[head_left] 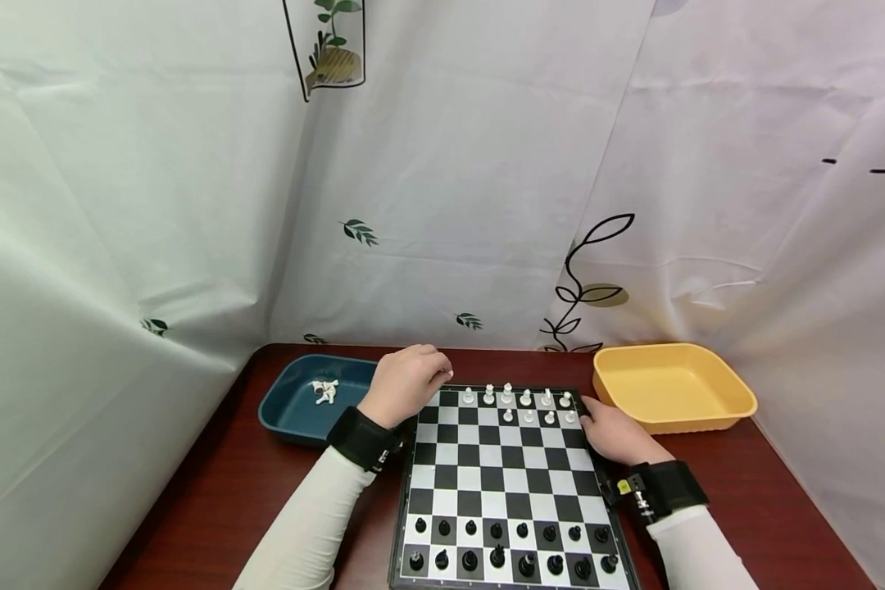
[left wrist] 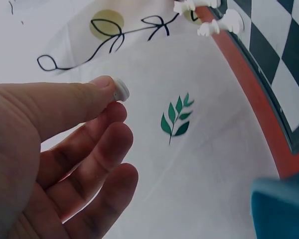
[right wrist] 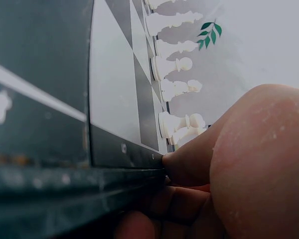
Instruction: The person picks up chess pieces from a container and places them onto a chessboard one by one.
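Left hand (head_left: 406, 383) pinches a white piece (left wrist: 121, 90) while the right hand (head_left: 623, 430) holds the chessboard (head_left: 497, 467)

From where I stand, the small piece sits between thumb and forefinger of the left hand, up by the board's far left corner, the other fingers loosely bent. On the opposite side, the right hand has its thumb against the board's edge and its fingers tucked below.

Ten white chessmen (head_left: 526, 399) stand between the hands, bunched towards the right one. Two rows of black chessmen (head_left: 497, 557) stand closer to the person than either hand. Just left of the left hand, a teal tray (head_left: 302, 418) holds more white pieces; a yellow tray (head_left: 671, 381) lies just beyond the right. Pale marks on the black wristbands (head_left: 361, 438) and along the board's border are too small to read.
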The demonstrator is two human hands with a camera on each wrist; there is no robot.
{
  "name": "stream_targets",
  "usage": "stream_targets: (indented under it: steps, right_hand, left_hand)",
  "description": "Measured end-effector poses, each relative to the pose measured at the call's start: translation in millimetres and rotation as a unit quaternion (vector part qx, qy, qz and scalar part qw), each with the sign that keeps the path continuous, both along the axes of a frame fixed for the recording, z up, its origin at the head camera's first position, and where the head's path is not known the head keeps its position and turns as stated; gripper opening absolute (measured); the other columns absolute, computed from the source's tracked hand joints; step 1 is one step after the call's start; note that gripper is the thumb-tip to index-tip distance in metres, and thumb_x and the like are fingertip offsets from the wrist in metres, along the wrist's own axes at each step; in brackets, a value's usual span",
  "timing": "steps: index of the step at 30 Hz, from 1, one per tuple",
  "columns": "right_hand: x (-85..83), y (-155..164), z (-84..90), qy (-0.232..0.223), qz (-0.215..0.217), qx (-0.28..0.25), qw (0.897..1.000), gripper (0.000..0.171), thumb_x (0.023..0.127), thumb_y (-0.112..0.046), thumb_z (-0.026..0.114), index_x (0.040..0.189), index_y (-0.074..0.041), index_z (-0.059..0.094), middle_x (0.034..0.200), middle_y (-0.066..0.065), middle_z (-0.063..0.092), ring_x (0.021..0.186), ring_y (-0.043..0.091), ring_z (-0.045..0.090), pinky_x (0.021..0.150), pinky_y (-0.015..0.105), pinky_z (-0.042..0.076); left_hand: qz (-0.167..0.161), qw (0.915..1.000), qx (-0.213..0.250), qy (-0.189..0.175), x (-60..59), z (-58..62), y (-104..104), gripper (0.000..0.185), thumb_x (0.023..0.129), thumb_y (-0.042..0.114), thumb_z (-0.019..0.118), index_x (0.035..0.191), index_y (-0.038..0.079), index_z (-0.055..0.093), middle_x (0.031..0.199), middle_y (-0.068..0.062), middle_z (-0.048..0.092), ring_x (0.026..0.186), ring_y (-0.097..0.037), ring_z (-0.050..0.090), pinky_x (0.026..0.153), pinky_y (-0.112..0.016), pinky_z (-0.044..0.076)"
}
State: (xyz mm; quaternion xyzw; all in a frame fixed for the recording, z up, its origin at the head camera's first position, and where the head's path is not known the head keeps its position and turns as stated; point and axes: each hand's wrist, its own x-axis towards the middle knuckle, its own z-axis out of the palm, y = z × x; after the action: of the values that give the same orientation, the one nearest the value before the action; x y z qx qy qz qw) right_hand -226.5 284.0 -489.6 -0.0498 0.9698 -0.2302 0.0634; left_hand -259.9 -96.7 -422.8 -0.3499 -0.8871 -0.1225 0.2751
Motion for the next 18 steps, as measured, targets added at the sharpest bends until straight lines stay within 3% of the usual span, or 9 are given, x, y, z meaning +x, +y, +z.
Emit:
stream_targets:
  steps: [5,11,18]
  right_hand:
    - [0.2,-0.8,0.1,0.005,0.001,0.001,1.0,0.053,0.114,-0.012,0.048,0.158,0.017,0.044,0.152,0.039,0.057,0.139,0.051,0.059,0.116,0.069,0.044]
    - [-0.2,-1.1,1.2,-0.002,-0.004,0.0,1.0,0.054,0.114,-0.012,0.047,0.158,0.018,0.043,0.153,0.039,0.055,0.139,0.051,0.059,0.116,0.07,0.044]
    - [-0.3,-1.3,0.5,-0.001,-0.001,0.0,1.0,0.054,0.114,-0.012,0.047,0.158,0.018,0.043,0.153,0.039,0.056,0.14,0.052,0.059,0.116,0.07,0.044]
  left_hand:
    - [-0.018,0.9998,-0.011,-0.008,1.7,-1.9,11.1,0.006,0.098,0.016,0.089,0.101,0.019,0.084,0.093,0.002,0.074,0.086,-0.014,0.071,0.072,-0.03,0.059]
    - [-0.041,0.9973,-0.028,-0.053,2.1,-4.7,24.7,0.007,0.099,0.012,0.087,0.105,0.015,0.085,0.099,0.0,0.076,0.093,-0.016,0.073,0.083,-0.031,0.061]
    - [-0.063,0.992,-0.063,-0.089,4.9,-12.5,39.2,0.009,0.103,0.01,0.082,0.111,0.012,0.085,0.104,-0.002,0.074,0.093,-0.015,0.073,0.083,-0.028,0.06]
